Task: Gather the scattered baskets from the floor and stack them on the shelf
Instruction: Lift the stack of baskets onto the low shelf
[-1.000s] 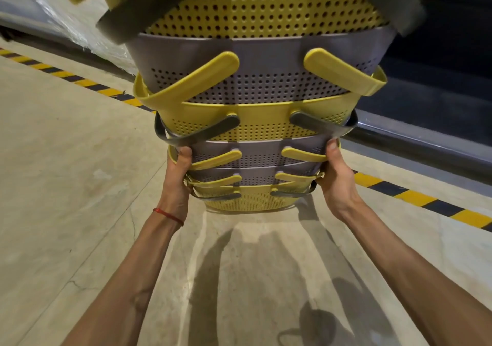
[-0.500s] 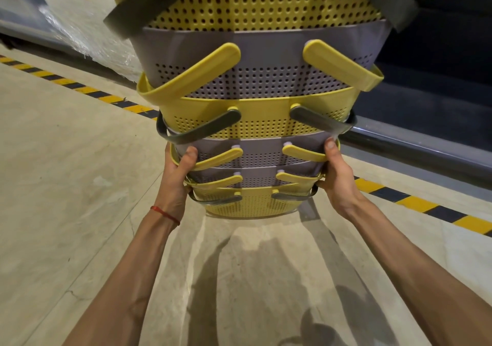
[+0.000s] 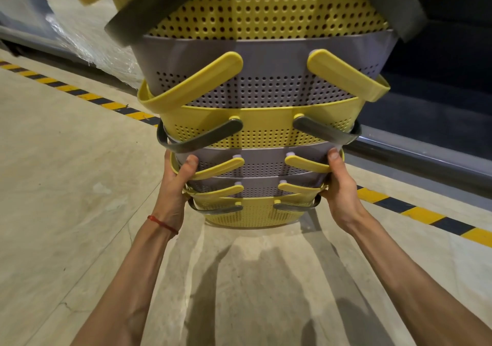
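A tall stack of nested perforated baskets (image 3: pixel 255 130), alternating yellow and grey with yellow or dark grey handles, rises from my hands out past the top of the view. It is lifted off the floor. My left hand (image 3: pixel 174 186) grips the left side of the lower baskets, thumb hooked over a rim. On the opposite side, my right hand (image 3: pixel 339 188) grips the same lower rims, thumb up against a grey basket. The bottom basket (image 3: pixel 253 214) is yellow. The stack's top is cut off by the frame.
Pale concrete floor (image 3: pixel 66 212) lies below and to the left. A yellow-black hazard stripe (image 3: pixel 415 211) runs diagonally behind the stack, beside a grey rail (image 3: pixel 415 156) and a dark recess. Plastic-wrapped goods (image 3: pixel 80 39) sit at the upper left.
The stack and both hands have shifted slightly toward the striped line and rail; my thumbs have moved a little on the rims. The grip is otherwise the same.
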